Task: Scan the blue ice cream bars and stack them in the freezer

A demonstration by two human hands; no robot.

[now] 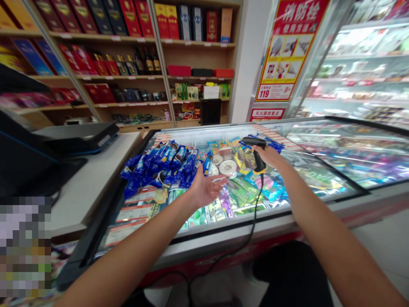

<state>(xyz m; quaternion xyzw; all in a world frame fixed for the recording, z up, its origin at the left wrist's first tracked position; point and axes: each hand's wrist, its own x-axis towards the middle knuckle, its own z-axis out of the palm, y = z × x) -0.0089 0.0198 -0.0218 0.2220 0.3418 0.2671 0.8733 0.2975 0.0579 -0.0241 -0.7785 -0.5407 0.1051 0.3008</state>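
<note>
A black handheld barcode scanner [259, 161] is gripped in my right hand [266, 154], above the glass top of the chest freezer [153, 251]. Its cable runs down over the freezer's front edge. Close to the scanner's head lie a few blue packets [275, 145]. My left hand [207, 187] is open over the glass, palm showing and fingers stretched to the right. Beside its thumb, a pile of shiny blue wrapped packets [168, 162] lies on the left part of the glass. Whether the thumb touches the nearest packet, I cannot tell.
Colourful packs and round tubs [228, 167] show through the glass. To the left are a counter [96, 175] and a dark flat device [79, 134]. Shelves [198, 57] of boxes and bottles stand behind; a lit display shelf [361, 81] is at right.
</note>
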